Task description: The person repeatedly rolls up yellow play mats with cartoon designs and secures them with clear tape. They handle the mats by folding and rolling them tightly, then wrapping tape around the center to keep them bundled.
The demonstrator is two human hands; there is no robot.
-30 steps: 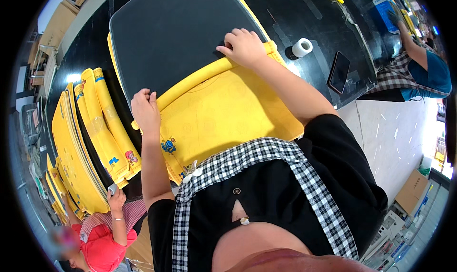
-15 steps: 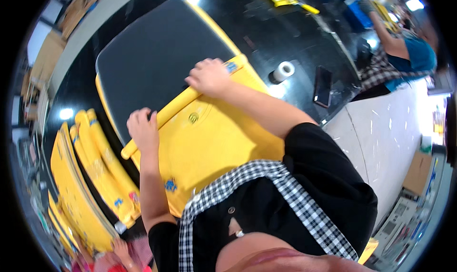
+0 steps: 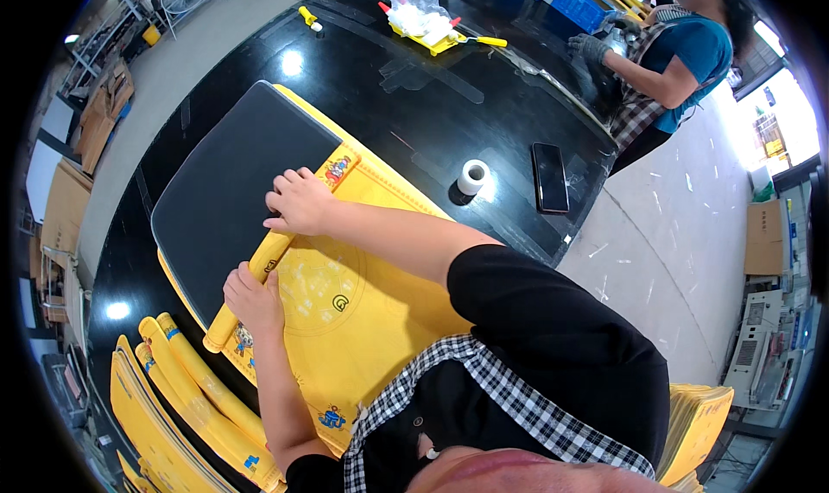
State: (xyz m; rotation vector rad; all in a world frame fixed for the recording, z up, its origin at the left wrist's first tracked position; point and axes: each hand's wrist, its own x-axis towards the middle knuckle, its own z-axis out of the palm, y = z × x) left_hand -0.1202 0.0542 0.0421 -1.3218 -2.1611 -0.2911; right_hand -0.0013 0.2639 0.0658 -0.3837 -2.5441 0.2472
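Note:
A yellow printed mat lies flat in front of me, and its far edge is rolled into a tube. My left hand wraps round the tube near its left end, thumb on the near side. Farther along, my right hand curls over the tube and hides part of it. Beyond the roll lies a dark grey sheet with rounded corners, a yellow margin showing along its edges. Small cartoon figures and a round emblem are printed on the mat. Its near edge is hidden by my body.
On the black table stand a white tape roll and a phone. Rolled yellow mats lie at left. A yellow tray with white stuff sits far off. A gloved co-worker stands at far right near blue crates.
My view has shifted, showing more of the far table. My hands are closer together on the tube. More yellow print shows on my side, and less of the dark sheet beyond.

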